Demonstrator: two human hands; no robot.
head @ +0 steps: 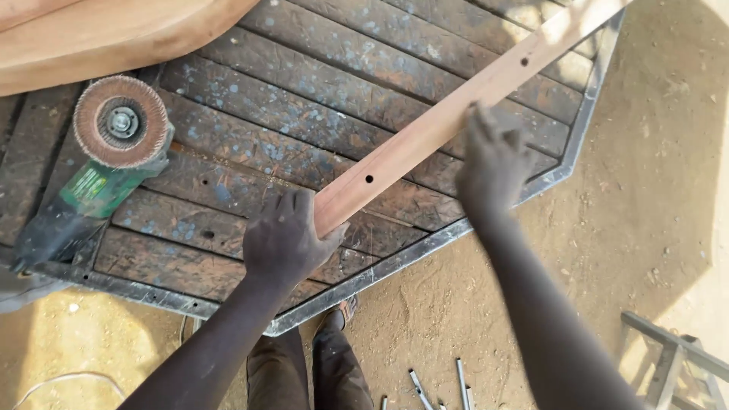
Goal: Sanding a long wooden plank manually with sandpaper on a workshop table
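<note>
A long pale wooden slat (pixel 425 129) with small drilled holes lies slanted across a dark slatted table top (pixel 304 91). My left hand (pixel 282 239) is closed around the slat's near end. My right hand (pixel 492 163) grips the slat farther up, near its middle, fingers wrapped over its edge. The slat's far end runs out of view at the top right.
A green angle grinder (pixel 102 163) with a round flap disc lies on the table's left side. A curved wooden panel (pixel 99 34) rests at top left. Metal rods (pixel 440 387) lie on sandy ground by my legs. A grey metal frame (pixel 676 357) stands at bottom right.
</note>
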